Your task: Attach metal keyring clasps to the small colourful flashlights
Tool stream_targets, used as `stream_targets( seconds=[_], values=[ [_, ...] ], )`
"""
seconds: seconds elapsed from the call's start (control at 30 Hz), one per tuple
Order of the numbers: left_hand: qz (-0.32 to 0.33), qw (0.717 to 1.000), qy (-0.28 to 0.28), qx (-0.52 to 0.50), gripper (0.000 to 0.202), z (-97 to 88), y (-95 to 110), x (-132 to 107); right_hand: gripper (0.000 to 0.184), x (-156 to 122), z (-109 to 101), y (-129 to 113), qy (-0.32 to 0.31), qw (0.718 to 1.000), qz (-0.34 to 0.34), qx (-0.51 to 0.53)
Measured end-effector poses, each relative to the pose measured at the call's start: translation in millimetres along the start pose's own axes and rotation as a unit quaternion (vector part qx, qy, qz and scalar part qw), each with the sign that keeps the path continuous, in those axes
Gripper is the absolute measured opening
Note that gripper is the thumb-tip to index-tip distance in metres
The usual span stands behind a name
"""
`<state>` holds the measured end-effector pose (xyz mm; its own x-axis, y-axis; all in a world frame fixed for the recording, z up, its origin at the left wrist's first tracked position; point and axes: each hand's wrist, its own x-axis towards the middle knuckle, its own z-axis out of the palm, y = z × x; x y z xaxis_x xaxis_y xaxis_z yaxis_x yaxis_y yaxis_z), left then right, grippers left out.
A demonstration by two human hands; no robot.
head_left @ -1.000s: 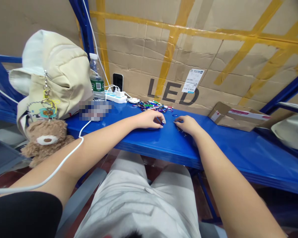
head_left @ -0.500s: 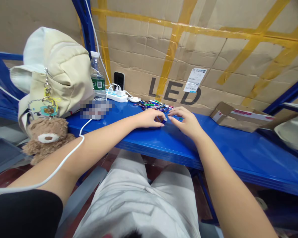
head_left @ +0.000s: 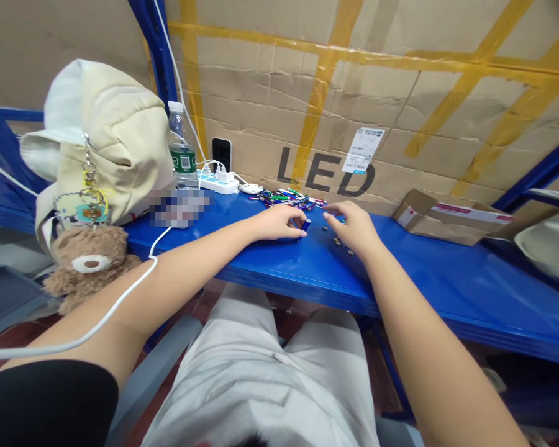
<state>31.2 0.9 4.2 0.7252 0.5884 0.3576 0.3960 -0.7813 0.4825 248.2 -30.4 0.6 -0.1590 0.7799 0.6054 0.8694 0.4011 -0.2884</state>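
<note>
My left hand [head_left: 283,222] rests on the blue shelf top [head_left: 428,273] with its fingers curled round a small blue cylinder [head_left: 306,225]. My right hand [head_left: 351,227] lies close beside it, fingers bent and pinched over small parts; what it holds is too small to name. A few tiny dark pieces [head_left: 342,243] lie on the shelf by the right hand. A heap of small colourful items [head_left: 289,198] sits just beyond both hands, against the cardboard wall.
A cream backpack [head_left: 103,139] with a teddy bear charm [head_left: 87,261] stands at the left. A water bottle [head_left: 181,148], a white power strip [head_left: 217,180] and a white cable [head_left: 121,297] are near it. An open cardboard box [head_left: 449,216] lies at the right.
My right hand rose to meet the left at the blue cylinder, then drew back slightly to the right and down onto the shelf. The left hand has barely moved.
</note>
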Motion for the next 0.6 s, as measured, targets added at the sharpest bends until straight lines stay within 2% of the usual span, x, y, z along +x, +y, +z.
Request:
stream_targets(
  seconds=[0.1,0.17,0.23,0.47,0.53,0.6],
  values=[
    [-0.003,1.0,-0.003,0.002,0.03,-0.3,0.4,-0.2,0.023,2.0,2.0,16.3,-0.075,0.986,0.095,-0.117],
    [0.001,1.0,-0.003,0.004,0.03,-0.7,0.8,-0.5,0.023,2.9,5.8,24.0,-0.121,0.977,0.116,-0.128],
    [0.005,1.0,-0.001,0.01,0.03,-0.8,1.0,-0.7,0.024,4.0,10.8,28.8,-0.141,0.977,0.112,-0.109],
    [0.017,1.0,0.004,0.009,0.028,0.4,0.0,-0.1,0.016,7.5,17.8,26.8,-0.127,0.985,0.091,-0.072],
    [0.014,1.0,0.004,0.009,0.027,0.1,0.3,-0.1,0.014,6.7,13.5,17.8,-0.096,0.992,0.069,-0.053],
    [0.007,1.0,0.002,0.005,0.028,-0.4,0.8,-0.3,0.013,5.0,8.2,5.0,-0.034,0.999,0.009,0.005]
  ],
)
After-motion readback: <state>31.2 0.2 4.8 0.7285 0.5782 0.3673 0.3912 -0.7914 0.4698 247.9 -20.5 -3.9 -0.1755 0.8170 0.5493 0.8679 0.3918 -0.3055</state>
